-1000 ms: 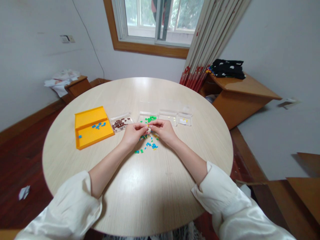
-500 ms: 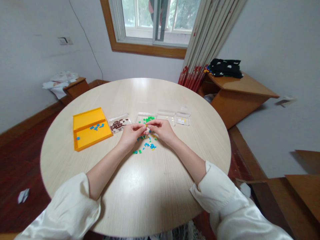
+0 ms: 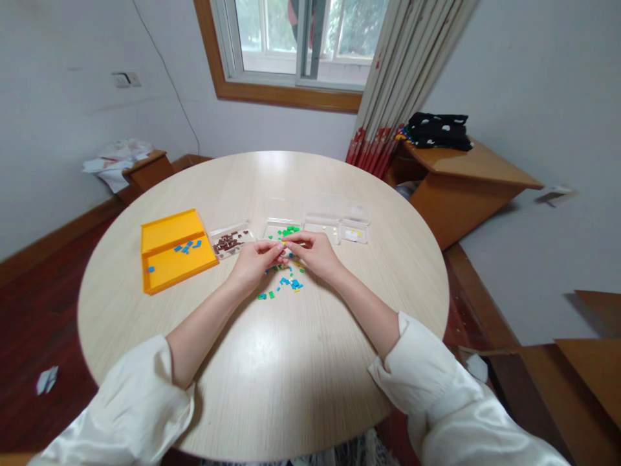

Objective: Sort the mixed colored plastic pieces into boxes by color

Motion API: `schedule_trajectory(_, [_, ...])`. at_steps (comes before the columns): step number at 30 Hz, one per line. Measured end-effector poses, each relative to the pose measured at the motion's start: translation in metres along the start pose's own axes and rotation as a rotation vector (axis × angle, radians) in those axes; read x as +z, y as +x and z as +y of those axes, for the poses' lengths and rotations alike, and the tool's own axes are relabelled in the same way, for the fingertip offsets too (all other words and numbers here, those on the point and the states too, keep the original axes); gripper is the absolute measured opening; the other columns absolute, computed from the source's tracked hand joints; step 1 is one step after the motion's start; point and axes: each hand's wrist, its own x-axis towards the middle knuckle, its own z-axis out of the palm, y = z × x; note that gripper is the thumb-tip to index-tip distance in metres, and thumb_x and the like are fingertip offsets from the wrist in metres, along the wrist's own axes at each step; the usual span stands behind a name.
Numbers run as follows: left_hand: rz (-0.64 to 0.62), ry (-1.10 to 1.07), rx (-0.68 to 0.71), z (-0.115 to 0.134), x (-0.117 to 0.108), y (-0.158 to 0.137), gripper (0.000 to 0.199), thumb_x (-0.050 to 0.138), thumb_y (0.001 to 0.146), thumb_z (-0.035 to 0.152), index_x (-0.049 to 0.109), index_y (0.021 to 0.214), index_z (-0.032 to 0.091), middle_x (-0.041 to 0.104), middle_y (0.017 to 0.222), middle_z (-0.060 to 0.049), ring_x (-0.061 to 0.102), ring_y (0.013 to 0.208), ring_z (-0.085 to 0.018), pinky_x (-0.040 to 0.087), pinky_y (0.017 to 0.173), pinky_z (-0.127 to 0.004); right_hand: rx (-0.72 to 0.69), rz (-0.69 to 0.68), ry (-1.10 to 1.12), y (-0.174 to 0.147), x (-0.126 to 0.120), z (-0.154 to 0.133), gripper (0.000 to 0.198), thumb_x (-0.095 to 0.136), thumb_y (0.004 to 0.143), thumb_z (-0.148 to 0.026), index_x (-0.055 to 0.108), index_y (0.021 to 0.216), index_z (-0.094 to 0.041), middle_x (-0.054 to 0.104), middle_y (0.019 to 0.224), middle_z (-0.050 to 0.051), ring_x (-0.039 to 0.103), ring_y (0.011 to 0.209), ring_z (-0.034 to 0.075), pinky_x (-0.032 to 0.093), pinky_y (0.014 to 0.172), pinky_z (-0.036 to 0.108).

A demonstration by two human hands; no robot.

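your left hand [image 3: 253, 260] and right hand [image 3: 315, 252] meet fingertip to fingertip, pinching a tiny piece [image 3: 284, 244] between them; its colour is too small to tell. it sits above the loose pile of small blue and green pieces [image 3: 286, 283] on the round table [image 3: 291, 369]. clear trays [image 3: 334, 228] lie at 12 o'clock, the yellow tray [image 3: 172, 249] at 9 o'clock.
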Motion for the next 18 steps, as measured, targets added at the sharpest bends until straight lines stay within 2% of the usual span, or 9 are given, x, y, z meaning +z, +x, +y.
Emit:
schedule_trajectory(10, [0.018, -0.065, -0.009, 0.0033, -0.0018, 0.0005, 0.025, 0.081, 0.053, 0.023, 0.066, 0.07, 0.012, 0.066, 0.063, -0.002, 0.061, 0.058, -0.012, 0.051, 0.069, -0.031, 0.007, 0.015, 0.025, 0.0004, 0.0019, 0.0003, 0.016, 0.067, 0.07, -0.032, 0.073, 0.077, -0.02, 0.07, 0.081, 0.004, 0.062, 0.077, 0.014, 0.048, 0.072, 0.03])
schedule_trajectory(14, [-0.025, -0.14, -0.057, 0.0034, -0.0043, 0.0013, 0.024, 0.08, 0.055, 0.022, 0.067, 0.07, 0.009, 0.063, 0.059, -0.001, 0.059, 0.057, -0.01, 0.052, 0.07, -0.029, -0.015, 0.012, -0.014, 0.0002, 0.0023, 0.0011, 0.015, 0.065, 0.073, -0.03, 0.072, 0.079, -0.019, 0.07, 0.083, 0.004, 0.062, 0.075, 0.014, 0.047, 0.068, 0.028])
schedule_trajectory(18, [-0.077, -0.214, -0.124, 0.0035, -0.0055, 0.0024, 0.014, 0.075, 0.064, 0.016, 0.067, 0.07, 0.006, 0.062, 0.062, -0.003, 0.055, 0.056, -0.007, 0.053, 0.072, -0.027, -0.034, 0.014, -0.069, -0.0007, 0.0019, 0.0, 0.013, 0.063, 0.074, -0.025, 0.072, 0.08, -0.019, 0.07, 0.081, 0.004, 0.06, 0.072, 0.013, 0.045, 0.063, 0.026])
